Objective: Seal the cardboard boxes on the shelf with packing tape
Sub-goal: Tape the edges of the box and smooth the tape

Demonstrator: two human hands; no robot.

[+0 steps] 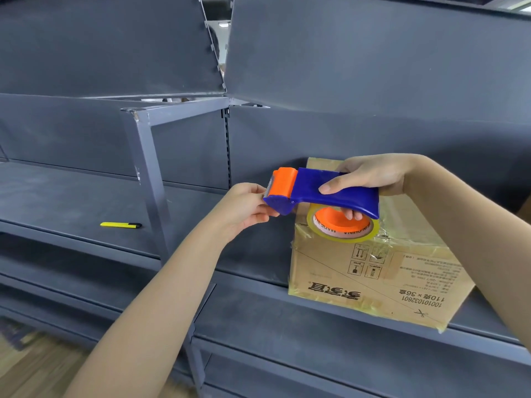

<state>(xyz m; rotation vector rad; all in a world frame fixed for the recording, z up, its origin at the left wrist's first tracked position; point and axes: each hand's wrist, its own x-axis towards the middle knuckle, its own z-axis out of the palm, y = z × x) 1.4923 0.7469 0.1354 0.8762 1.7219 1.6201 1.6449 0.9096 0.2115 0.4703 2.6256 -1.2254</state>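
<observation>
Gripping the tape dispenser [324, 193] by its blue handle, my right hand [370, 173] is holding it just above the cardboard box [373, 271], which is sitting on the shelf [86, 196] at the lower right of the frame. My left hand [244, 205] is pinching its orange nose, though I cannot make out the tape end. I am judging the dispenser light and rigid, its teeth sharp, and the tape thin and clingy. Open shelf is lying toward the left, past an upright post [149, 182], with a yellow cutter [120, 224] beyond it.

- Right hand [373, 173] grips the blue tape dispenser [339, 193] just above the cardboard box [373, 277] — tape roll [342, 226] slung underneath.
- Left hand [244, 208] pinches the dispenser's orange cutter end.
- The box sits on the grey shelf [71, 196], with a yellow knife [120, 224] lying well to its left.
</observation>
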